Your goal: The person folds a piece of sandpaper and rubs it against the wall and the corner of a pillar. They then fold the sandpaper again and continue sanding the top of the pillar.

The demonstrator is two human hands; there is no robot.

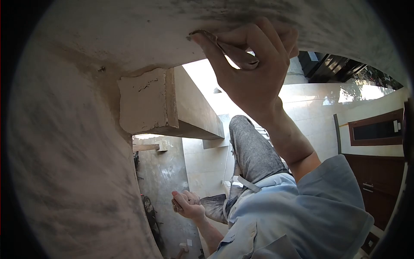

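My right hand is raised at the top of the view against a pale, grey-smudged plaster surface. Between its thumb and curled fingers is a folded piece of sandpaper, with one edge touching the plaster near the thumb tip. Lower down, beside my knee, my left hand is closed, its fingers dusted white. Whatever it may grip is hidden.
A rough-ended plastered beam juts out left of my right hand. Far below lie a tiled floor and a grey paved strip, with a parked motorbike along it. Brown wooden doors stand at right.
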